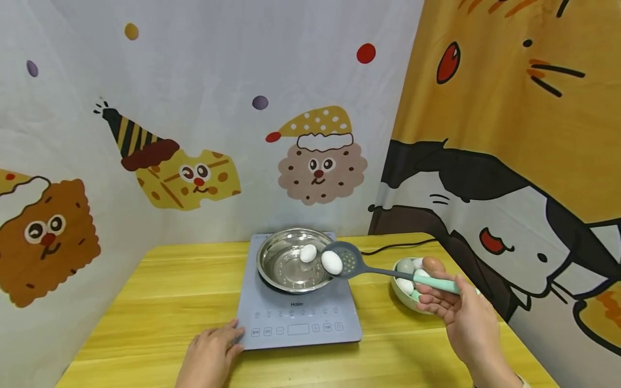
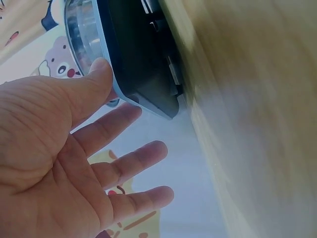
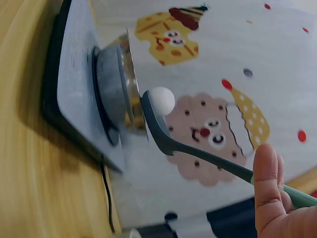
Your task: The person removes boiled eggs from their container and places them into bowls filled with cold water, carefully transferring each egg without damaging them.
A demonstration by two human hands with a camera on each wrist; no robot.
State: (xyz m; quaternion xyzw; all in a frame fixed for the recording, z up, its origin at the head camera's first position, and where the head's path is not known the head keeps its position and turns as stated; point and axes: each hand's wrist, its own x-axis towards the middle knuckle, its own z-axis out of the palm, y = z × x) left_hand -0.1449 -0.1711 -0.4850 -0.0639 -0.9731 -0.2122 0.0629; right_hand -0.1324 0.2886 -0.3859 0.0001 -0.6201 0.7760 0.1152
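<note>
My right hand [image 1: 473,318] grips the mint-green handle of a grey slotted spoon [image 1: 350,258]. One white egg [image 1: 332,262] lies in the spoon's head, raised over the right rim of a round steel pan [image 1: 273,282]. Inside the pan is another white egg [image 1: 308,253]. The right wrist view shows the egg [image 3: 162,101] resting in the tilted spoon head [image 3: 153,124] beside the pan's rim. Under the pan sits a grey induction cooktop [image 1: 298,312]. My left hand [image 1: 209,353] touches the cooktop's front left corner, its fingers [image 2: 138,161] spread and fairly straight.
Right of the cooktop stands a pale green bowl [image 1: 406,298] with several white, brown and greenish eggs, partly behind my right hand. A black cord [image 1: 398,246] runs along the back of the wooden table [image 1: 184,291]. Cartoon-printed curtains [image 1: 204,70] close off the back and sides.
</note>
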